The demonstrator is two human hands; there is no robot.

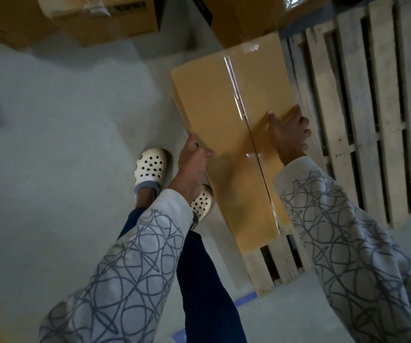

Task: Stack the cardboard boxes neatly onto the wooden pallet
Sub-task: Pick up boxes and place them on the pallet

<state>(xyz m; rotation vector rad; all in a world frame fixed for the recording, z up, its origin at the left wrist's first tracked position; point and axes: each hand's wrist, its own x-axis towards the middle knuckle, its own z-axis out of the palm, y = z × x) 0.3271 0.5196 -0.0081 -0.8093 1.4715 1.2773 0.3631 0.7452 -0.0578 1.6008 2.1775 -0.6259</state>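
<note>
A long brown cardboard box [226, 115], sealed with clear tape along its top seam, is held over the left edge of the wooden pallet [378, 115]. My left hand [193, 159] grips the box's left edge, thumb on top and fingers curled under it. My right hand [287, 134] holds the right edge, thumb on the lid and fingers wrapped over the side. The box's underside is hidden, so I cannot tell whether it rests on the pallet slats.
More cardboard boxes stand at the top: a group at the top left [105, 18] and one at the top centre [244, 16] on the pallet's far end. My feet in white clogs [151, 167] stand on grey concrete floor [63, 144]. Blue floor tape [245, 299] lies near the pallet corner.
</note>
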